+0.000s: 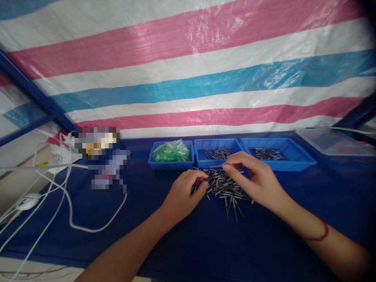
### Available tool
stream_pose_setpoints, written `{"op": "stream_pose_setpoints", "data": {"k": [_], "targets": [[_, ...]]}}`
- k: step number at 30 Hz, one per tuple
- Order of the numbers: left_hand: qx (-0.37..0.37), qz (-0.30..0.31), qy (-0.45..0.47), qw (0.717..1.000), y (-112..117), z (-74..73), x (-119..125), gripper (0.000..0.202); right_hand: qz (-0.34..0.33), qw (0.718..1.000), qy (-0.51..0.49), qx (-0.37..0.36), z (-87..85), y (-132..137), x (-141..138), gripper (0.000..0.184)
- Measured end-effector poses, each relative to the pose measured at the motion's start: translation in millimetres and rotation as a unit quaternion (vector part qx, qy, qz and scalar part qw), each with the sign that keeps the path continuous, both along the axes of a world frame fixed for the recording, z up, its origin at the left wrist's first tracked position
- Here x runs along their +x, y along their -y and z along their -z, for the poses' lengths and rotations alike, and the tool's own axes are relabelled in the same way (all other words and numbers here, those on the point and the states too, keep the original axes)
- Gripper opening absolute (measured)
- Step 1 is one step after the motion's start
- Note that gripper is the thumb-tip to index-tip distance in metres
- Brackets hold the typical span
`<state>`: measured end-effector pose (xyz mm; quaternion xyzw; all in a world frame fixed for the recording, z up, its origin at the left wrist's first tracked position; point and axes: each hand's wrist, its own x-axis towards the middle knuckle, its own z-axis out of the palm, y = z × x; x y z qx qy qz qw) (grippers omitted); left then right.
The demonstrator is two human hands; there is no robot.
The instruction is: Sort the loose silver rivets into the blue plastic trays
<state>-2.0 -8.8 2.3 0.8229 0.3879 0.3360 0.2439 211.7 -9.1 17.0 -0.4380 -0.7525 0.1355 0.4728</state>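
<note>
My right hand (258, 178) pinches one end of a thin metal pin (216, 167) between thumb and fingertips. The pin points left, above a loose pile of similar dark and silvery metal pins (223, 184) on the table. At the pile's left edge is my left hand (185, 192), its fingers curved and a gap showing between thumb and forefinger. Nothing visible sits in that gap. Behind the pile, a middle blue tray (202, 163) and a right blue tray (296, 159) each contain more metal pins. Part of the pile is hidden by my hands.
A left blue tray (155, 166) holds green and clear plastic pieces (173, 150). White cables (70, 211) run over the left side of the dark blue table (235, 250). A clear plastic lid (331, 143) lies at the back right. Striped sheeting (188, 86) hangs behind.
</note>
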Motion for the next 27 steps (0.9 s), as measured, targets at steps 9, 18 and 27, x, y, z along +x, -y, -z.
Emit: {"op": "stream_pose_setpoints", "data": {"k": [9,18,27], "targets": [[0.049,0.088,-0.141,0.985,5,-0.9,0,0.024,0.389,0.902,0.185,0.037,-15.3,-26,105,0.015],[0.065,0.099,-0.215,0.969,4,2.1,0,0.021,0.408,0.87,0.271,0.054,-6.9,-28,122,0.027],[0.106,0.048,-0.259,0.959,2,3.3,2,0.014,0.218,0.938,0.229,0.139,-13.1,-13,44,0.017]]}}
